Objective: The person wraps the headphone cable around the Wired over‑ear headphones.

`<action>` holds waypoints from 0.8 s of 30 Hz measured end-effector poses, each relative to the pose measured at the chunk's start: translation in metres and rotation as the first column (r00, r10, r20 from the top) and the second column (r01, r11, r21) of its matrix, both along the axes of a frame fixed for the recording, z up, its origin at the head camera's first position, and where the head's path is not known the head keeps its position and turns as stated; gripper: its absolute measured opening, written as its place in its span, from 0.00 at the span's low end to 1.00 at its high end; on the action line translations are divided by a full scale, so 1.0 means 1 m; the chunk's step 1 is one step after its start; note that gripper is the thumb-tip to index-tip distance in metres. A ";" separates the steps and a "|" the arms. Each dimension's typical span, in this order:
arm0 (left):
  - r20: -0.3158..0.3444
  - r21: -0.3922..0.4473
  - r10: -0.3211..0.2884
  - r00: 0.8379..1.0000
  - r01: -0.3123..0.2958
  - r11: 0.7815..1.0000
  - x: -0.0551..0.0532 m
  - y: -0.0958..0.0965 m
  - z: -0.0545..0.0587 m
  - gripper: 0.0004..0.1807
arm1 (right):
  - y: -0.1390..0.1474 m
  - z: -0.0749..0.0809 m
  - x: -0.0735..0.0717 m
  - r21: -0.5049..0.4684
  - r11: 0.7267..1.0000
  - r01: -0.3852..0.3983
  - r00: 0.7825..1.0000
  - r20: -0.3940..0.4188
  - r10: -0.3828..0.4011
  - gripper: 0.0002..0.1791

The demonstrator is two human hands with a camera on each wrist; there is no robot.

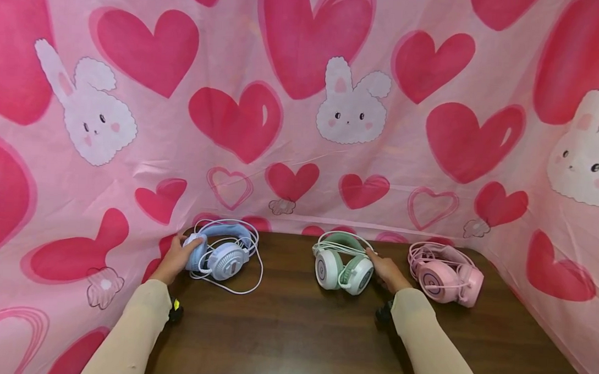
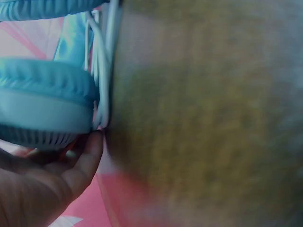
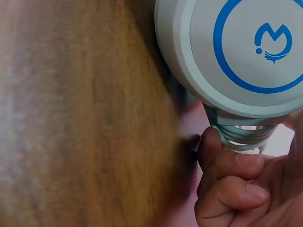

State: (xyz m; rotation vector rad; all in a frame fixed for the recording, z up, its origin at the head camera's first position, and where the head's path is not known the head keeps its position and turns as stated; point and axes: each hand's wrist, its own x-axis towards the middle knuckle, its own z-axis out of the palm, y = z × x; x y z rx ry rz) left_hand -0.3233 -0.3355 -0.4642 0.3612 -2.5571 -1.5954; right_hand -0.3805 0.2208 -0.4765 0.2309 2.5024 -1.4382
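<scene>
At the left of the table, the light blue headphones (image 1: pixel 226 261) lie with their white cable looped around them. My left hand (image 1: pixel 175 258) holds their left ear cup from the side; in the left wrist view, that hand's fingers (image 2: pixel 87 161) bend along the slotted outer face of the ear cup (image 2: pixel 42 111). White-and-green headphones (image 1: pixel 358 275) sit near the middle of the table. With curled fingers, my right hand (image 1: pixel 386 270) holds them at their right side. The right wrist view has the hand (image 3: pixel 236 189) by the coiled cable (image 3: pixel 248 135), below the round white ear cup (image 3: pixel 199 61).
Pink headphones (image 1: pixel 437 281), wrapped in their own cable, lie to the right of my right hand. The brown wooden table (image 1: pixel 285 324) meets a pink cloth backdrop (image 1: pixel 301 148) with hearts and rabbits at the back and sides.
</scene>
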 end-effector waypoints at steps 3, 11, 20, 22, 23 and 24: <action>-0.012 -0.023 0.064 0.998 -0.064 0.998 0.003 0.003 0.000 0.45 | 0.000 -0.001 0.005 -0.024 1.000 0.015 1.000 -0.015 -0.016 0.40; -0.081 -0.059 0.185 0.979 -0.190 0.980 0.010 0.014 0.012 0.42 | 0.003 -0.004 0.022 -0.072 0.996 0.044 0.997 -0.066 -0.049 0.39; -0.120 -0.001 0.243 0.963 -0.245 0.969 0.015 0.030 0.023 0.40 | 0.001 0.008 0.043 -0.129 0.990 0.065 0.989 -0.127 -0.081 0.36; -0.153 0.058 0.249 0.956 -0.243 0.968 0.015 0.036 0.025 0.38 | -0.001 0.014 0.047 -0.147 0.987 0.057 0.986 -0.149 -0.079 0.36; -0.168 0.095 0.251 0.953 -0.238 0.967 0.014 0.039 0.026 0.37 | -0.002 0.018 0.049 -0.155 0.987 0.052 0.984 -0.163 -0.077 0.35; -0.181 0.133 0.254 0.950 -0.232 0.964 0.014 0.042 0.027 0.36 | -0.004 0.021 0.051 -0.160 0.986 0.045 0.981 -0.177 -0.073 0.35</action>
